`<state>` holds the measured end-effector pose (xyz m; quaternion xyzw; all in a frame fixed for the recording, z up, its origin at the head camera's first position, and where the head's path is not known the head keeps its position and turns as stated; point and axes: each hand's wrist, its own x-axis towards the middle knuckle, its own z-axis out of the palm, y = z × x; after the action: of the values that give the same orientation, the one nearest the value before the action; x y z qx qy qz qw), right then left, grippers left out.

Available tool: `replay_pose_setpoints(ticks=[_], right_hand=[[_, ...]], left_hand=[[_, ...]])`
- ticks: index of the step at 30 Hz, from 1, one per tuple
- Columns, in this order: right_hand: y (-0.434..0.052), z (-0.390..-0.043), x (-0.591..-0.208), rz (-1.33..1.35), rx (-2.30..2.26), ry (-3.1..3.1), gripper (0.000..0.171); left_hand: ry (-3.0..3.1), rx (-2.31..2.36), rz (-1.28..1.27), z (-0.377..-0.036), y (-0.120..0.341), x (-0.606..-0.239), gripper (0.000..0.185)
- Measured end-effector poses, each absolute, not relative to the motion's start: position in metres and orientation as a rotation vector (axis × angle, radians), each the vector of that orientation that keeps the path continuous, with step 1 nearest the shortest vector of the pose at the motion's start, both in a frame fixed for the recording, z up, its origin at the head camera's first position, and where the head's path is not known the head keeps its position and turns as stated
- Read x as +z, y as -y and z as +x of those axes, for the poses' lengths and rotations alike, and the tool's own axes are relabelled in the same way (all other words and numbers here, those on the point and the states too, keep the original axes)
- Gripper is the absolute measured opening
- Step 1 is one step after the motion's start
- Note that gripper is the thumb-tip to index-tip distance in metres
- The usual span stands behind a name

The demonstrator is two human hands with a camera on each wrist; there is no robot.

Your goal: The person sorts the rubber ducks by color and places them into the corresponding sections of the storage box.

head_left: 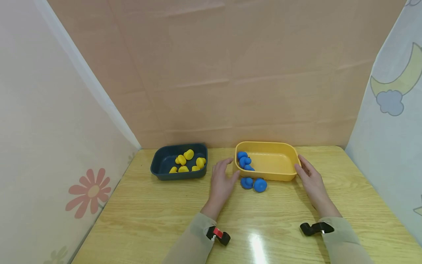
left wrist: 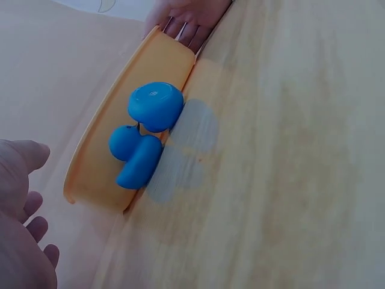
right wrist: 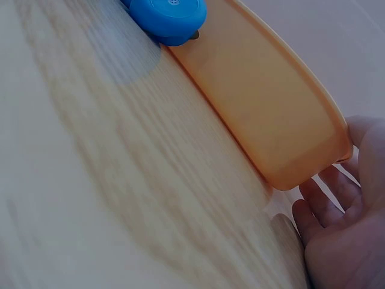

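A yellow-orange plastic bin [head_left: 270, 176] stands on the table at the back right, with several small blue toy ducks [head_left: 243, 161] bunched at its left end. Two more blue ducks lie against its front wall; one duck [head_left: 260, 185] shows its flat round base, while the other duck [head_left: 246, 182] is tipped over. Beside the bin's left end is my left hand [head_left: 222, 181], thumb and fingers spread, holding nothing and apart from the bin in the left wrist view. At the opposite end, my right hand [head_left: 311, 179] touches the bin's right corner with extended fingers and thumb.
To the left, a dark navy bin [head_left: 179, 176] holds several yellow toy ducks [head_left: 189, 154]. A wooden table [head_left: 148, 220] lies under everything. Behind rises a peach cloth [head_left: 197, 73], with printed white cloth [head_left: 49, 110] along the sides.
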<state>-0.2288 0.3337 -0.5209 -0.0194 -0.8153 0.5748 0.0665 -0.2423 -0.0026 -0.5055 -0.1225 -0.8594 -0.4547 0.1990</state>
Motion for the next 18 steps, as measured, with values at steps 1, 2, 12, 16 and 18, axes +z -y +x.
replay_pose_setpoints(ticks=[1,2,12,16,18], right_hand=[[-0.334,-0.229,-0.522,-0.059,1.730,2.463,0.077],[-0.334,-0.229,-0.522,-0.059,1.731,2.462,0.077],[-0.334,-0.229,-0.522,-0.050,1.746,2.439,0.078],[-0.334,-0.229,-0.521,-0.048,1.748,2.442,0.078],[-0.335,-0.229,-0.521,-0.046,1.750,2.444,0.078]], left_hand=[[2.405,-1.274,-0.361,-0.241,0.003,-0.507,0.049],[2.414,-1.276,-0.369,-0.240,0.003,-0.508,0.049],[2.553,-1.342,-0.412,-0.229,-0.002,-0.515,0.048],[2.575,-1.346,-0.447,-0.227,-0.004,-0.517,0.050],[2.581,-1.340,-0.472,-0.226,-0.004,-0.519,0.050]])
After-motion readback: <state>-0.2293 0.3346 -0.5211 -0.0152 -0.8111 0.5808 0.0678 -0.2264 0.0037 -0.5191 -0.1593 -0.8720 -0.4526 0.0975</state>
